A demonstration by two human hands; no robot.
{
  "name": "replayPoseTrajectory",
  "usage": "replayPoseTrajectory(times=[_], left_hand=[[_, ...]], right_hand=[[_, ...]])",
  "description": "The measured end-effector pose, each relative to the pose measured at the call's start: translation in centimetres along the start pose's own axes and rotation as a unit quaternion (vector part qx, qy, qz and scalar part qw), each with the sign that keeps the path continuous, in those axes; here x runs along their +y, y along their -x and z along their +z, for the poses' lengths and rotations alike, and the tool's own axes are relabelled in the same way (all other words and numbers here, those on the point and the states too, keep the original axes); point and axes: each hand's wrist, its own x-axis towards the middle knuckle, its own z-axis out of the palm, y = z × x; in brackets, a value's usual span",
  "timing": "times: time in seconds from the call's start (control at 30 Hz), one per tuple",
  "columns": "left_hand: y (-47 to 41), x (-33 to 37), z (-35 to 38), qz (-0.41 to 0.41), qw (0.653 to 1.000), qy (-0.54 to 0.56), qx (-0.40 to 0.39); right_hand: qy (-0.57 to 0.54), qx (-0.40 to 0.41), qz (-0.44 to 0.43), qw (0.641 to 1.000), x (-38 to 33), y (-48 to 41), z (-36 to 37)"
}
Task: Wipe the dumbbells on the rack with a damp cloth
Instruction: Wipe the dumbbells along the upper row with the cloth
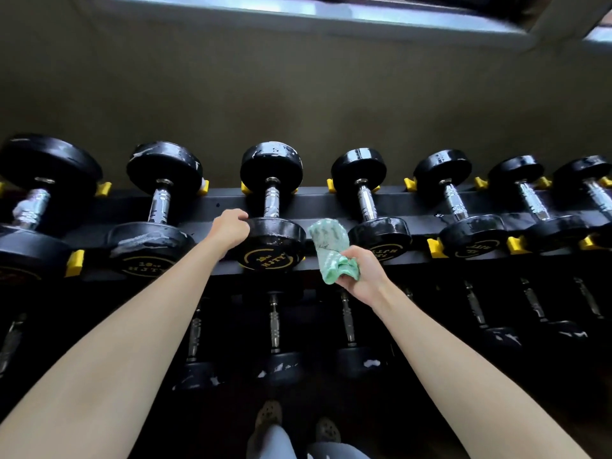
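Black round-headed dumbbells [367,207] with chrome handles lie side by side along the upper tier of the black rack [228,198], seated in yellow cradles [436,248], their rubber scuffed with pale patches. The centre dumbbell [272,210] shows yellow lettering on its near head, and the left hand [231,226] curls over that head's left edge. The crumpled pale green cloth [326,246] sticks up from the right hand [362,271], just right of that head.

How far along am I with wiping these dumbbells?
Nothing looks clearly finished. Your left hand grips the centre dumbbell; your right hand holds the green cloth beside it. White smears show on the dumbbell left of it and the lower row, so most seems left.
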Motion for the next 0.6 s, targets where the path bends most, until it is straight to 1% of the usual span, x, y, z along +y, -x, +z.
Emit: replayPoseTrajectory(times=[0.07, 0.1, 0.13, 0.17, 0.23, 0.27, 0.3, 0.33, 0.4, 0.43, 0.47, 0.5, 0.53, 0.57, 0.6], left_hand=[[0.4, 1.3, 0.0, 0.064, 0.997, 0.025, 0.022], [0.7, 2.0, 0.0, 0.106, 0.993, 0.048, 0.012], [1.0, 2.7, -0.1, 0.138, 0.987, 0.084, -0.024], [1.5, 3.5, -0.1, 0.154, 0.977, 0.122, -0.085], [2.2, 4.6, -0.4, 0.160, 0.954, 0.153, -0.203], [2.4, 5.0, -0.5, 0.176, 0.947, 0.144, -0.229], [2.5, 5.3, -0.4, 0.196, 0.943, 0.138, -0.229], [2.6, 5.5, -0.4, 0.217, 0.943, 0.140, -0.209], [2.4, 5.5, 0.0, 0.269, 0.947, 0.130, -0.121], [2.3, 5.4, 0.3, 0.307, 0.945, 0.096, -0.067], [2.2, 5.2, 0.6, 0.355, 0.934, 0.042, -0.016], [2.3, 5.1, 0.9, 0.414, 0.910, -0.018, 0.026], [2.3, 4.9, 1.2, 0.471, 0.877, -0.074, 0.053], [2.3, 4.6, 1.4, 0.514, 0.847, -0.121, 0.058], [2.4, 4.5, 1.5, 0.535, 0.830, -0.153, 0.040]], right_hand=[[-0.052, -0.042, 0.006, 0.998, -0.4, 0.3, 0.6], [-0.068, -0.069, 0.007, 0.995, -0.6, 0.4, 0.8], [-0.081, -0.095, 0.010, 0.992, -0.7, 0.5, 1.2], [-0.085, -0.117, 0.012, 0.989, -0.8, 0.5, 1.4], [-0.073, -0.149, 0.013, 0.986, -1.1, 0.5, 1.8], [-0.060, -0.158, 0.009, 0.986, -1.2, 0.5, 2.0], [-0.046, -0.163, 0.005, 0.985, -1.4, 0.6, 2.2], [-0.036, -0.162, 0.004, 0.986, -1.5, 0.6, 2.5], [-0.042, -0.120, 0.009, 0.992, -1.5, 0.4, 3.3], [-0.054, -0.086, 0.009, 0.995, -1.5, 0.2, 3.6], [-0.069, -0.066, 0.006, 0.995, -1.6, 0.1, 3.9], [-0.082, -0.064, 0.009, 0.995, -1.6, 0.1, 4.1], [-0.098, -0.078, 0.022, 0.992, -1.8, 0.1, 4.1], [-0.108, -0.108, 0.036, 0.988, -2.1, 0.2, 4.3], [-0.110, -0.140, 0.044, 0.983, -2.3, 0.4, 4.4]])
